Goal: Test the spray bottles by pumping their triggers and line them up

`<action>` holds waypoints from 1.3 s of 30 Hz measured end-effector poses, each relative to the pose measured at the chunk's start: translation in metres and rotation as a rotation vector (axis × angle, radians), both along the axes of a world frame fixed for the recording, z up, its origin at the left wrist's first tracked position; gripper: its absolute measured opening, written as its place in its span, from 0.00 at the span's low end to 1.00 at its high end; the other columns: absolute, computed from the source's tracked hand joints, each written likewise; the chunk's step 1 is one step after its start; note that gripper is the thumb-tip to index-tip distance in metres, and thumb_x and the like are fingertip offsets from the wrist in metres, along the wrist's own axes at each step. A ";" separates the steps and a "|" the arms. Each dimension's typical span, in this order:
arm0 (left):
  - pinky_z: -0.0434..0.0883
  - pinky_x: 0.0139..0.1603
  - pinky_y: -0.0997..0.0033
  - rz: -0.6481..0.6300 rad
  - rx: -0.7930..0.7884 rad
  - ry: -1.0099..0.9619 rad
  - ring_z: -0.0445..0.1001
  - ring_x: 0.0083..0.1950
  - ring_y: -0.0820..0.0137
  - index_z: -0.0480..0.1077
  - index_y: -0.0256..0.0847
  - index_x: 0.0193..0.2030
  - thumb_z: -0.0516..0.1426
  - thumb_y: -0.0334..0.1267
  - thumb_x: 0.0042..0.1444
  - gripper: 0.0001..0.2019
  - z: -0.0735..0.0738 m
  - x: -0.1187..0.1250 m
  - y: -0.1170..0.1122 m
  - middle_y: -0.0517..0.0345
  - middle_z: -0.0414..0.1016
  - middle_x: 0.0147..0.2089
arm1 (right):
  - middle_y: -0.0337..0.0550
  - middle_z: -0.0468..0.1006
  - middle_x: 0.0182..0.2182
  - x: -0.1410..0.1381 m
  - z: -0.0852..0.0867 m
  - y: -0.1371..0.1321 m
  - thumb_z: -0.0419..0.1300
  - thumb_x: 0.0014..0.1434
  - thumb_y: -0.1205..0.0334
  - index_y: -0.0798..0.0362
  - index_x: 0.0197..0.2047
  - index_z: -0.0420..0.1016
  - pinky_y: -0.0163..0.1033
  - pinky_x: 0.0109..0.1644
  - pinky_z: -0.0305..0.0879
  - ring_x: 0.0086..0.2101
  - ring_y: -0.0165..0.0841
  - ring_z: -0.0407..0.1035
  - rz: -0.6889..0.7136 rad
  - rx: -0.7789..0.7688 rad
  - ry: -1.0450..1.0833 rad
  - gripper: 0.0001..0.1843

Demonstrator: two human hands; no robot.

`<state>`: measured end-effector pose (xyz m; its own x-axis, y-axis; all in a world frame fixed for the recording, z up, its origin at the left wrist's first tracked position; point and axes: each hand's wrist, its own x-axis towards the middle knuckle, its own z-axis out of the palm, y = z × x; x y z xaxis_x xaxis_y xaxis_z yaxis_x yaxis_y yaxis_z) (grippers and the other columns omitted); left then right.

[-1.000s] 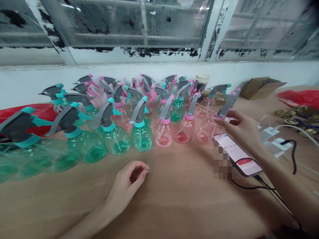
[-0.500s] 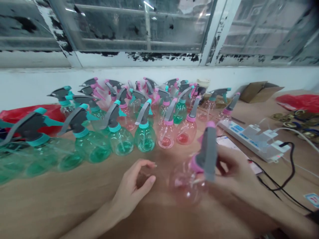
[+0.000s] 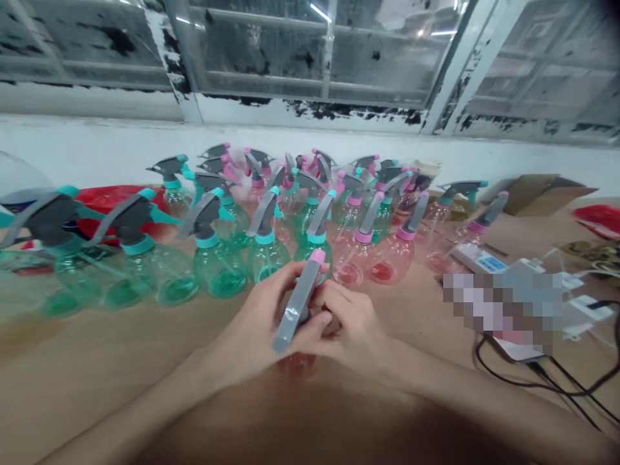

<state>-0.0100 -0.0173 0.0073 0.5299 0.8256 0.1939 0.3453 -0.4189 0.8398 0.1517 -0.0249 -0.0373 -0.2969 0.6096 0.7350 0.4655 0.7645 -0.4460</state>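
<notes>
Pink spray bottle (image 3: 296, 307) has moved over; left hand (image 3: 259, 316) now joins right hand (image 3: 356, 320), both curled around it, probably steadying it.

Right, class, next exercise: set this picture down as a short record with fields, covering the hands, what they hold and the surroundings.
Held item: spray bottle, gray sprayer, pink tip
Left hand: around the bottle's upper part
Right hand: around it from the other side; finger contact partly hidden
Beyond, picture left: green bottles, teal collars
Beyond, picture right: pink bottles, pink collars
Far right: power strip, black cables
Back: white wall, window
</notes>
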 end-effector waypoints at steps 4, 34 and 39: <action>0.73 0.36 0.71 0.058 0.112 0.022 0.74 0.36 0.68 0.66 0.44 0.45 0.56 0.35 0.54 0.11 0.004 -0.011 0.001 0.62 0.71 0.36 | 0.44 0.76 0.30 -0.013 -0.007 0.006 0.60 0.58 0.40 0.51 0.33 0.68 0.41 0.36 0.70 0.33 0.37 0.73 0.014 0.058 -0.039 0.20; 0.66 0.29 0.68 0.115 0.135 -0.058 0.68 0.27 0.69 0.67 0.46 0.35 0.52 0.40 0.53 0.05 -0.004 -0.011 0.006 0.62 0.69 0.28 | 0.53 0.77 0.54 0.053 -0.063 -0.003 0.57 0.64 0.53 0.53 0.56 0.71 0.56 0.59 0.67 0.56 0.44 0.69 -0.019 -0.229 -0.453 0.20; 0.68 0.29 0.67 0.141 0.089 -0.050 0.72 0.31 0.65 0.66 0.46 0.33 0.54 0.41 0.54 0.04 -0.001 -0.011 0.005 0.60 0.71 0.29 | 0.50 0.77 0.54 0.054 -0.064 -0.003 0.57 0.65 0.54 0.51 0.57 0.71 0.57 0.62 0.63 0.56 0.42 0.69 -0.017 -0.230 -0.450 0.19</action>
<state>-0.0212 -0.0126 0.0058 0.3982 0.8692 0.2931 0.3646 -0.4432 0.8190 0.2056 -0.0280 -0.1012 -0.5418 0.7484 0.3827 0.6619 0.6605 -0.3544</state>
